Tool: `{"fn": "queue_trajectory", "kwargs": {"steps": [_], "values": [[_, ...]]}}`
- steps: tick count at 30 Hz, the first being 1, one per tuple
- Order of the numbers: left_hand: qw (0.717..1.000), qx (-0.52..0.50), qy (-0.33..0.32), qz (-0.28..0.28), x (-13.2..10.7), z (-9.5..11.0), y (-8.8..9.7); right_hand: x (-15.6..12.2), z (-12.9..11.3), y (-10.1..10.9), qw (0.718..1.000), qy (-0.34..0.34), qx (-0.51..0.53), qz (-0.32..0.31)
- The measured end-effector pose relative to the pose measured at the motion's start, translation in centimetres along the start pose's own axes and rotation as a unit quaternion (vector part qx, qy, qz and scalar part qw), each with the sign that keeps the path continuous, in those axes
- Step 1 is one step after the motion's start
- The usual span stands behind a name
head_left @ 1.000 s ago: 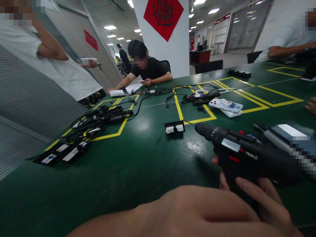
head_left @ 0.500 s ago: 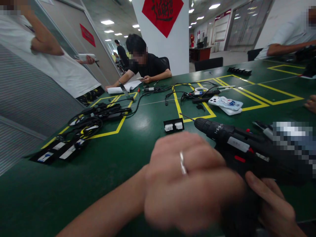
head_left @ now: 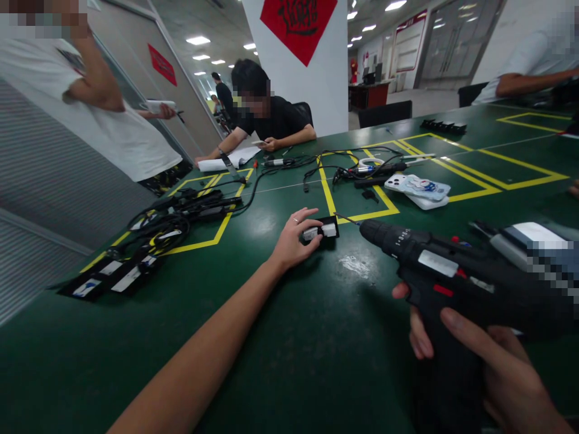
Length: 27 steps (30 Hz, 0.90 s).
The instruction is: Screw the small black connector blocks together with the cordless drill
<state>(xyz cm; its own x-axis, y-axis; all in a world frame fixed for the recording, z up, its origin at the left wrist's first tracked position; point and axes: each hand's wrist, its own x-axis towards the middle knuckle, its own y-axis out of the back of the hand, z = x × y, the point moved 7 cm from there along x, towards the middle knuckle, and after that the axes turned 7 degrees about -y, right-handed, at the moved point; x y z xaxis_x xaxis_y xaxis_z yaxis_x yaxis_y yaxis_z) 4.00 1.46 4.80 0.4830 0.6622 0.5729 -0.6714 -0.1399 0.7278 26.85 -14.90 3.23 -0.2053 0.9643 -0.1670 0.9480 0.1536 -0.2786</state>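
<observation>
The left hand [head_left: 294, 241] is half open, its thumb and forefinger parted around the left end of a small black rectangular holder [head_left: 329, 220]; whether they press on it, I cannot tell. The right hand [head_left: 520, 374] is wrapped around the grip of a black power drill [head_left: 425, 247] with red accents, whose thin metal bit [head_left: 348, 218] points towards the holder's right end. For steadiness, I would brace the holder from its left end, keep fingertips clear of the bit, and line the drill up before squeezing.

Two white blocks sit side by side in the holder; the right block [head_left: 329, 230] shows clearly, the left one is partly covered by fingers. The holder lies on the dark green table [head_left: 335, 337], near a yellow-taped rectangle. Farther off lies a black strip [head_left: 443, 126], its contents too small to tell.
</observation>
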Motion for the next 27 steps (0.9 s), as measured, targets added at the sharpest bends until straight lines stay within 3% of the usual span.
{"fn": "queue_trajectory", "kwargs": {"steps": [5, 10, 18, 27], "values": [[0.998, -0.061, 0.024, 0.01, 0.2, -1.0, -0.2, 0.0, -1.7, 0.9, 0.988, 0.004, -0.143, 0.064], [0.995, -0.086, 0.036, 0.014, 0.3, -1.1, -0.3, -0.2, -2.1, 0.6, 0.963, -0.006, -0.264, 0.052], [0.993, -0.1, 0.053, 0.018, 0.3, -1.4, -0.4, -0.1, -2.0, -0.1, 0.95, -0.035, -0.306, 0.045], [0.994, -0.099, 0.052, 0.011, 0.1, -2.0, -0.6, 1.0, -1.9, -1.1, 0.958, -0.044, -0.282, 0.023]]}}
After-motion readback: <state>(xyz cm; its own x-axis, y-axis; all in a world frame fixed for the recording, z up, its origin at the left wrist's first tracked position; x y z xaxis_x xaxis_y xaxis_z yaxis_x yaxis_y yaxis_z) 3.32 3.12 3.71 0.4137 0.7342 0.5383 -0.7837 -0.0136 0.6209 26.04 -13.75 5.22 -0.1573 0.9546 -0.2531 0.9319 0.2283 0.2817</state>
